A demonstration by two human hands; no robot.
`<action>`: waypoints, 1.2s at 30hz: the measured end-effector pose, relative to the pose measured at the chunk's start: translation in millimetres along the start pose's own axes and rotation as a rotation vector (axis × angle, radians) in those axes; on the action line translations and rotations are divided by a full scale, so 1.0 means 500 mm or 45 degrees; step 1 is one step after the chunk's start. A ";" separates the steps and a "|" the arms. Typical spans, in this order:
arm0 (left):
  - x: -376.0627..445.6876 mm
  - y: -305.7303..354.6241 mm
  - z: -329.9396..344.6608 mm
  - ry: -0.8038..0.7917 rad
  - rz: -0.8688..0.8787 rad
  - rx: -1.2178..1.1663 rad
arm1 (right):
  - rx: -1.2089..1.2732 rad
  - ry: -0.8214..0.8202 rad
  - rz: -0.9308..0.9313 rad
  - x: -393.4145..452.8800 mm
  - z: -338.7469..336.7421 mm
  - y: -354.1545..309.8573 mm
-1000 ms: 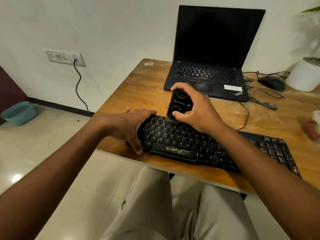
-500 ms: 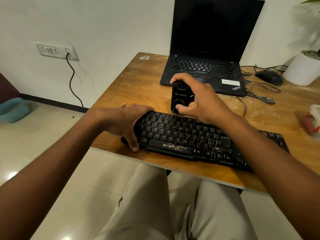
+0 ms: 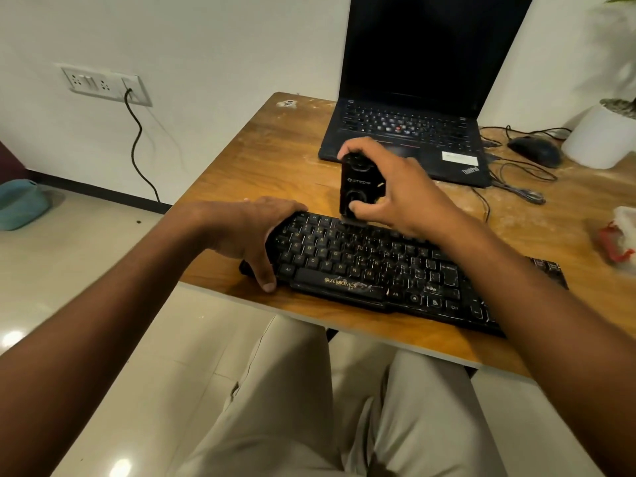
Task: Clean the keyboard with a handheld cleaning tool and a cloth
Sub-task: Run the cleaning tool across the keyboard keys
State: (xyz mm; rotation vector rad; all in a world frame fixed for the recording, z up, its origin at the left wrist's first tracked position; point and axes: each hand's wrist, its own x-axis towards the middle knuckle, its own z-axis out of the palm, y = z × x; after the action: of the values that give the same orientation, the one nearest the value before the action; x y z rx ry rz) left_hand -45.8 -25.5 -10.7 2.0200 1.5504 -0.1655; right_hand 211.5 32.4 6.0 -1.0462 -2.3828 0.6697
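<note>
A black keyboard (image 3: 361, 266) with dusty, white-streaked keys lies along the near edge of the wooden table (image 3: 261, 160). My left hand (image 3: 251, 232) grips the keyboard's left end, thumb down over its front edge. My right hand (image 3: 395, 194) holds a small black handheld cleaning tool (image 3: 358, 187) upright, its lower end on the keyboard's top row left of centre. A crumpled white and red cloth (image 3: 619, 239) lies at the table's right edge.
An open black laptop (image 3: 406, 132) stands behind the keyboard. A black mouse (image 3: 533, 151) with loose cables and a white plant pot (image 3: 602, 139) are at the back right. A wall socket (image 3: 106, 86) with a cable and a teal basin (image 3: 20, 204) are to the left.
The right hand with the cleaning tool has moved slightly back toward the keyboard's top row. The left hand keeps its hold on the keyboard's left end. The camera has tilted a little.
</note>
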 end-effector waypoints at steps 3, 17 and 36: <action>0.003 0.000 0.001 -0.014 -0.009 -0.048 | 0.065 0.028 -0.015 -0.003 0.025 0.005; 0.004 -0.003 0.002 -0.022 -0.019 -0.072 | 0.066 0.057 -0.025 -0.005 0.020 -0.006; 0.001 -0.033 0.018 0.001 0.046 -0.152 | 0.010 0.077 0.091 -0.043 -0.004 0.021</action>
State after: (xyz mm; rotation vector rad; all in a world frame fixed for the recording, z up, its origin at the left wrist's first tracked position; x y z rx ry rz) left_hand -58.7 -27.4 -24.5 1.9538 1.4870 -0.0566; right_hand 231.6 22.5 -3.3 -1.1370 -2.2983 0.6626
